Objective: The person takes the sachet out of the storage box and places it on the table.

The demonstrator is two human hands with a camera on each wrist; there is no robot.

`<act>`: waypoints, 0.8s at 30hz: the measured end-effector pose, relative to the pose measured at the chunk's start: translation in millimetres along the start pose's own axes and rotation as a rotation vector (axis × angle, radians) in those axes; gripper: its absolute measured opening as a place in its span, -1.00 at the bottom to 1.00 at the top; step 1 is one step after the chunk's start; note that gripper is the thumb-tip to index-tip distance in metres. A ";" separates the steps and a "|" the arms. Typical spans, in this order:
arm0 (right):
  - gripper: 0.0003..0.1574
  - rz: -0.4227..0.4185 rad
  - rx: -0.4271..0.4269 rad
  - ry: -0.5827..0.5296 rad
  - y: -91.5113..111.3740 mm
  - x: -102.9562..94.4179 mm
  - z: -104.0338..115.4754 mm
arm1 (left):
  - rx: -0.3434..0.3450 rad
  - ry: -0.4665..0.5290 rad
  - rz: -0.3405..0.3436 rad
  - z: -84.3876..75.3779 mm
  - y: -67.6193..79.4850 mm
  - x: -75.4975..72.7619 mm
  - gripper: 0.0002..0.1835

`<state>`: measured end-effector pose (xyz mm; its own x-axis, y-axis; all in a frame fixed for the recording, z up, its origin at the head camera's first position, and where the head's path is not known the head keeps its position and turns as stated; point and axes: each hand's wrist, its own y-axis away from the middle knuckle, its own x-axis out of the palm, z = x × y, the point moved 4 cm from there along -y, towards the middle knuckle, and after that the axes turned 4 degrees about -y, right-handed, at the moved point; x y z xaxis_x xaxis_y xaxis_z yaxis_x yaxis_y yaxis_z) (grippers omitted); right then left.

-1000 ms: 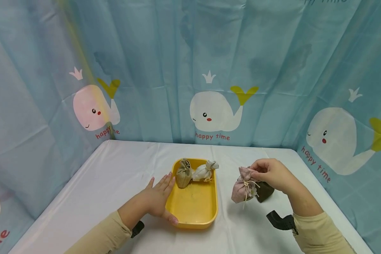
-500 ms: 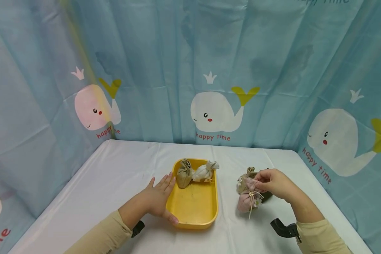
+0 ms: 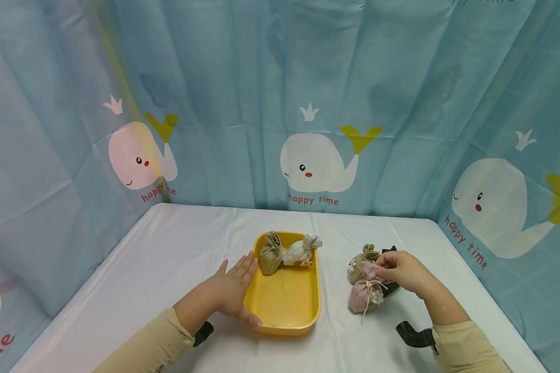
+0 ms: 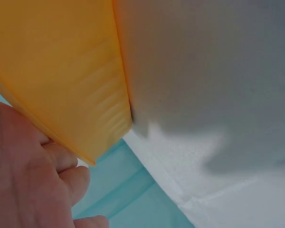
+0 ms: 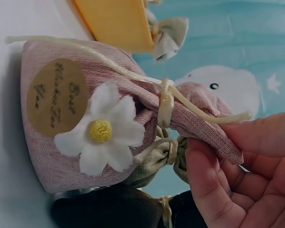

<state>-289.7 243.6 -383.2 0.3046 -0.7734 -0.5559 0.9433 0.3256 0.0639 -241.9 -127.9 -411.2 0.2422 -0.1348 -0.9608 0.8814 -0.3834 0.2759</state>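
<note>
A pink cloth pouch (image 5: 80, 109), tied with cream cord and bearing a white felt daisy and a round tan label, is pinched at its gathered neck by my right hand (image 3: 403, 272). Close behind it are an olive pouch (image 3: 357, 270) and a dark pouch (image 3: 390, 289), partly hidden by the pink pouch and the hand. My left hand (image 3: 228, 292) lies with spread fingers against the left rim of a yellow tray (image 3: 284, 305). Inside the tray's far end are a khaki pouch (image 3: 271, 255) and an off-white pouch (image 3: 301, 252).
A white cloth (image 3: 186, 243) covers the table. Light blue curtains (image 3: 224, 103) printed with whales hang behind the table and along both sides. The yellow tray stands between the two hands, left of the three pouches.
My right hand has lowered the pink pouch and shifted it slightly right and nearer, bringing the olive pouch behind it into view. The left hand and tray have stayed put.
</note>
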 end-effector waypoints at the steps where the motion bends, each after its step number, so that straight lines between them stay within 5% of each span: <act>1: -0.91 -0.014 0.003 0.006 -1.0 -0.8 -0.2 | 0.003 0.003 -0.005 0.2 -0.2 -0.6 0.54; 13: -0.84 -0.077 0.034 0.040 -9.3 -0.7 -3.2 | 0.007 0.032 -0.019 -0.2 2.8 1.2 0.51; 24: -0.84 -0.036 0.035 0.059 -12.1 0.3 1.3 | -0.016 0.027 -0.019 -3.2 5.3 -0.6 0.53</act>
<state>-300.8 238.7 -383.1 0.2634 -0.7502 -0.6065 0.9578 0.2784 0.0717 -236.0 -126.9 -409.2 0.2360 -0.1025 -0.9663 0.8925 -0.3705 0.2573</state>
